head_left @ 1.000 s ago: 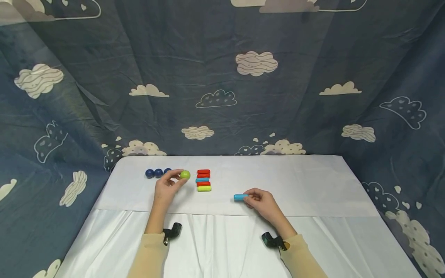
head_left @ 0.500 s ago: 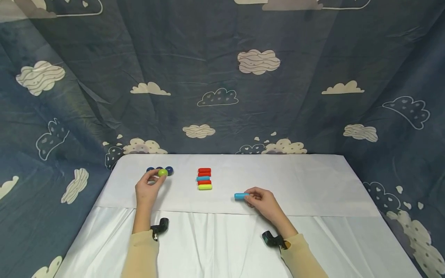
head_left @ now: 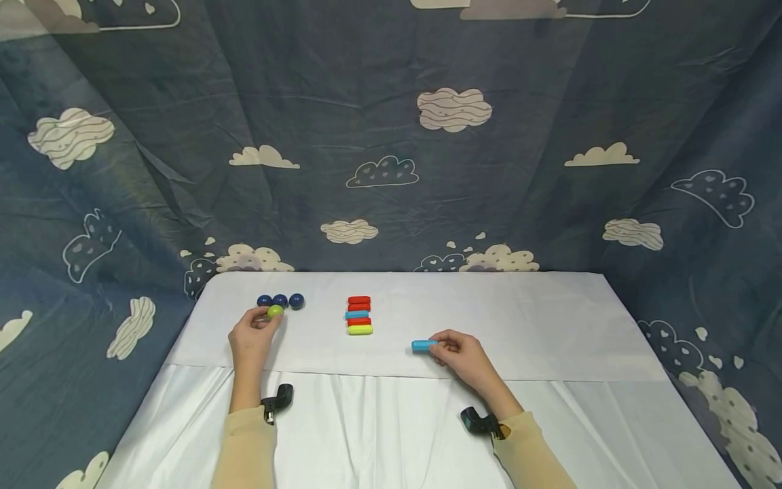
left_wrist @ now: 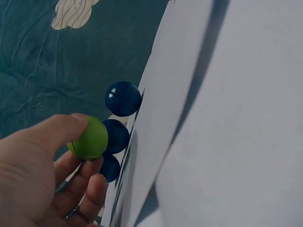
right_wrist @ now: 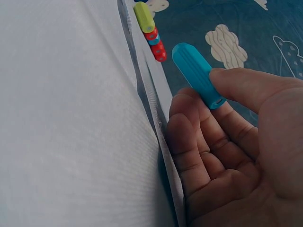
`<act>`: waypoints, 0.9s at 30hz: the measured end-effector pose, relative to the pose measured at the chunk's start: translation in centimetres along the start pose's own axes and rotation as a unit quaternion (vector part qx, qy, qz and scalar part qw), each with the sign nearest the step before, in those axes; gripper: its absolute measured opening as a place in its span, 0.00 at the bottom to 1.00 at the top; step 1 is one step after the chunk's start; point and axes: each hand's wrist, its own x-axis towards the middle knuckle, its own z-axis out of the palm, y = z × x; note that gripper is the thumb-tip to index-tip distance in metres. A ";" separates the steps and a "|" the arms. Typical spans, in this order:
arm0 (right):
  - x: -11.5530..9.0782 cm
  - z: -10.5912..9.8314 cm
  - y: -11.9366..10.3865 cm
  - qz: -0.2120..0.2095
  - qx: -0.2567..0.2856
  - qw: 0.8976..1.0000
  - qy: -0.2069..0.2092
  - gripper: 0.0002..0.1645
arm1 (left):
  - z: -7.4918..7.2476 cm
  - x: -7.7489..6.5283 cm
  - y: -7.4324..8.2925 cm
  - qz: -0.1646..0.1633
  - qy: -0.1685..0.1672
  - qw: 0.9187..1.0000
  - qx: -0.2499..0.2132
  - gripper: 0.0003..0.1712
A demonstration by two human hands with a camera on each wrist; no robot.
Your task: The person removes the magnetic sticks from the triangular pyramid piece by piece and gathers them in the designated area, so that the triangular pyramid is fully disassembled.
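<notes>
A green ball (head_left: 275, 311) is pinched between the thumb and fingers of my left hand (head_left: 249, 339), just in front of three dark blue balls (head_left: 280, 301) lined up on the cloth. In the left wrist view the green ball (left_wrist: 90, 138) overlaps the middle blue ball (left_wrist: 117, 136). My right hand (head_left: 462, 354) pinches a light blue ribbed stick (head_left: 423, 346) by one end, to the right of the row of sticks. The right wrist view shows this light blue stick (right_wrist: 196, 75) between thumb and fingers, its far end sticking out.
Between the hands lies a column of short sticks: red ones (head_left: 359, 300) at the back, a light blue one (head_left: 357, 315), another red, and a yellow-green one (head_left: 360, 330) nearest. A white cloth (head_left: 519, 319) covers the table; a dark cloud-patterned curtain (head_left: 391, 210) hangs behind.
My left hand has carried the green ball leftward from beside the sticks to the blue balls, then slightly nearer me. My right hand keeps its hold on the light blue stick, nearly still.
</notes>
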 end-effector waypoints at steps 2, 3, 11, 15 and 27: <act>0.0 0.0 0.0 -0.001 0.001 1.000 0.000 0.11 | 0.0 0.0 0.0 -0.006 0.005 1.000 0.006 0.21; 0.0 0.0 0.0 -0.003 0.002 1.000 0.000 0.11 | 0.1 0.1 0.0 -0.009 0.006 1.000 0.009 0.21; 0.0 0.0 0.3 -0.009 0.014 1.000 -0.005 0.11 | 0.5 -0.1 0.0 -0.018 -0.006 0.999 0.041 0.21; 0.1 0.0 0.4 -0.009 0.016 1.000 -0.005 0.11 | 0.6 -0.2 0.1 -0.031 -0.010 0.998 0.045 0.22; 0.0 0.0 0.3 -0.011 0.018 1.000 -0.009 0.11 | 0.7 -0.5 0.2 -0.029 -0.006 0.999 0.036 0.24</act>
